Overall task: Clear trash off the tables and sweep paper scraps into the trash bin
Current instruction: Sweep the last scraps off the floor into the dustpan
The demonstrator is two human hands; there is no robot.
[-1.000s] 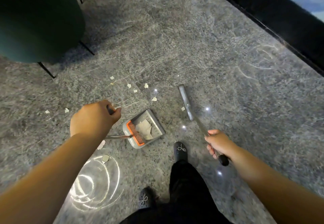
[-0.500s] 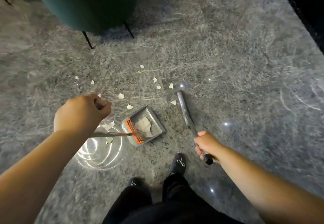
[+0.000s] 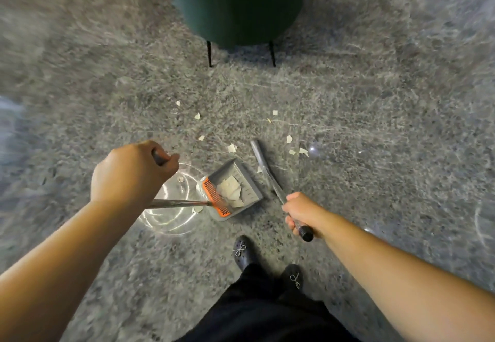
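Observation:
My left hand (image 3: 131, 172) grips the top of the long dustpan handle (image 3: 174, 203). The grey dustpan (image 3: 250, 181) with an orange comb edge rests on the floor and holds several paper scraps. Just right of the pan is the grey broom (image 3: 263, 166), its stick gripped by my right hand (image 3: 300, 211) near the black end cap, its head on the floor. Several small paper scraps (image 3: 232, 148) lie scattered on the grey floor beyond the pan and broom, and one scrap (image 3: 197, 209) lies left of the pan.
A dark green round chair (image 3: 235, 4) on thin black legs stands straight ahead at the top. My black shoes (image 3: 242, 250) and dark trousers are at the bottom centre. Shiny grey stone floor spreads on all sides.
The view has swung left, so the green chair moved from the top left to the top centre. Both hands keep their grips; the dustpan and broom stay together on the floor.

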